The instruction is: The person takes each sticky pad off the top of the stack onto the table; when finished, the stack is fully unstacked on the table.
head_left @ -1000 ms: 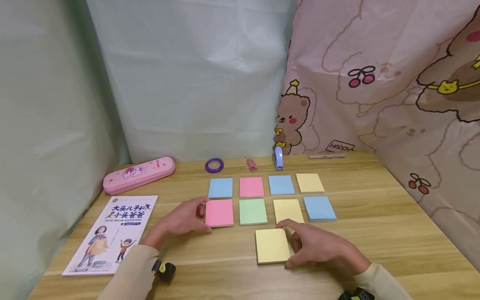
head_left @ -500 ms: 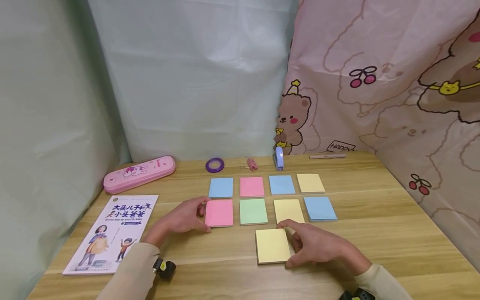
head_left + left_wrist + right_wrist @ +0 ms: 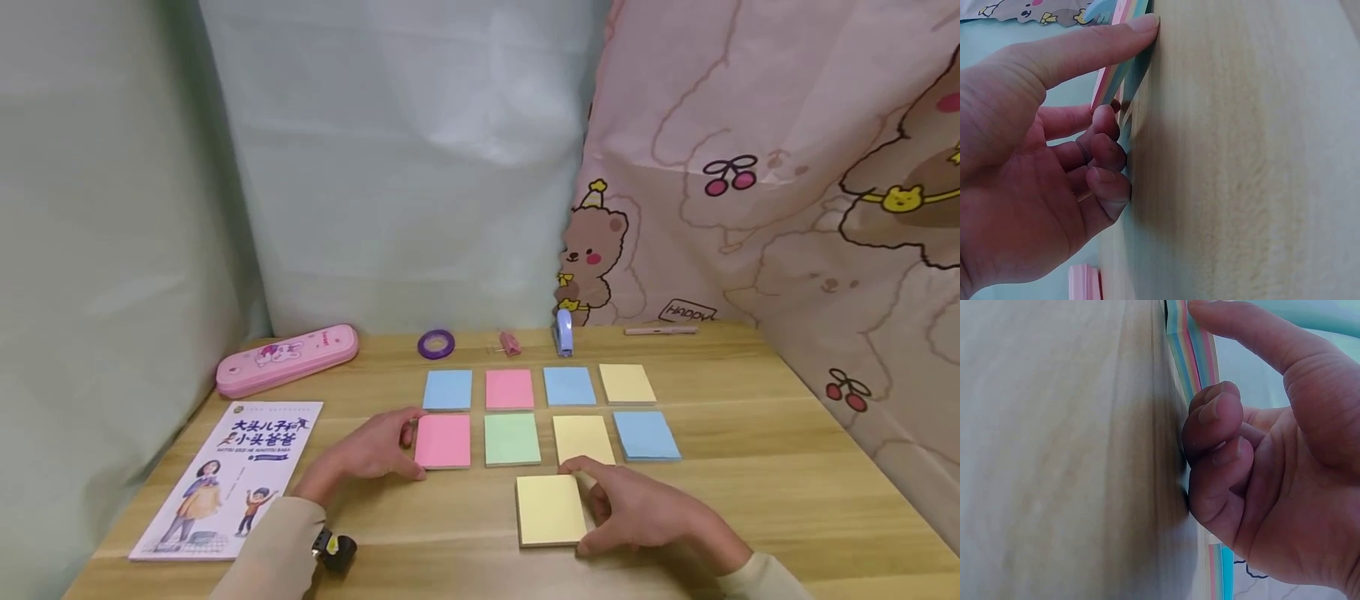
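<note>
On the left, my left hand (image 3: 371, 446) pinches a pink sticky note pad (image 3: 444, 442) by its left side, thumb at the near edge and index finger at the far one. Its other fingers curl down at the tabletop in the left wrist view, where the pad's coloured layers (image 3: 1110, 81) show edge-on. Closer to me, a pale yellow sticky note pad (image 3: 550, 512) sits between the thumb and index finger of my right hand (image 3: 648, 508). Striped pad edges (image 3: 1188, 350) appear beside that thumb in the right wrist view. A green pad (image 3: 512, 439) lies right of the pink one.
Another yellow pad (image 3: 583, 437) and a blue pad (image 3: 647, 436) continue the row, with several more pads behind. Along the back are a pencil case (image 3: 287, 360), purple tape roll (image 3: 437, 343), binder clip (image 3: 509, 342), stapler (image 3: 564, 333) and pen (image 3: 661, 331). A booklet (image 3: 228, 483) lies left.
The head view has tilted up slightly, so everything appears lower in it. Both hands keep their hold, and the pads stay where they were on the table.
</note>
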A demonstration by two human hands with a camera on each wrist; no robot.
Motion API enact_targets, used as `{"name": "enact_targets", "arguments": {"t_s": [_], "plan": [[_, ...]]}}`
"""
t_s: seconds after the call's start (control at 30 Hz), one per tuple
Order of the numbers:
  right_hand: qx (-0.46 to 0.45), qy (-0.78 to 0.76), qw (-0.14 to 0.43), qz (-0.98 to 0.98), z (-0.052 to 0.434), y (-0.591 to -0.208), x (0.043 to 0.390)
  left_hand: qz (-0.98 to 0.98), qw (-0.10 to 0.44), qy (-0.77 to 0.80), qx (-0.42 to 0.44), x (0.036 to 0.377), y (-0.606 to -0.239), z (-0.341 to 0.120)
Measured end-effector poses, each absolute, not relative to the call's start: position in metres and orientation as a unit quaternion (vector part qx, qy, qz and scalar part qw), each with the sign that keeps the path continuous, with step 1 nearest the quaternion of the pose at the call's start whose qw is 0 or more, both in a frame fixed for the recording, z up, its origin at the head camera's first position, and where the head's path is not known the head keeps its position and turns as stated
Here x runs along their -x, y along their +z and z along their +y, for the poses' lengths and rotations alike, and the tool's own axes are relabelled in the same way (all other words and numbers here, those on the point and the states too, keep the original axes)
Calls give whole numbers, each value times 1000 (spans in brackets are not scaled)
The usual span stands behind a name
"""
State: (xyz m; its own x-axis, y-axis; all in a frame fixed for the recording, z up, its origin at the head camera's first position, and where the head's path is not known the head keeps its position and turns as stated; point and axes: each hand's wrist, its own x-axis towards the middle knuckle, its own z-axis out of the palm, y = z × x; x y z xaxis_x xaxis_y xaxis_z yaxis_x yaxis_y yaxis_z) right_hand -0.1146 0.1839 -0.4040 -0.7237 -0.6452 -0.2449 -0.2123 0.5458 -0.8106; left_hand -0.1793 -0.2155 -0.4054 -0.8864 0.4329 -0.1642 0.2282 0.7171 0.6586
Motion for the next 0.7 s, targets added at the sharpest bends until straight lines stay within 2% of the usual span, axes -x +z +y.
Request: {"name": "enact_targets", "arguments": {"t_s": [0.7], "plan": [[257, -399, 267, 839, 184, -402, 115, 917, 167, 330, -151, 178, -401, -212]]}}
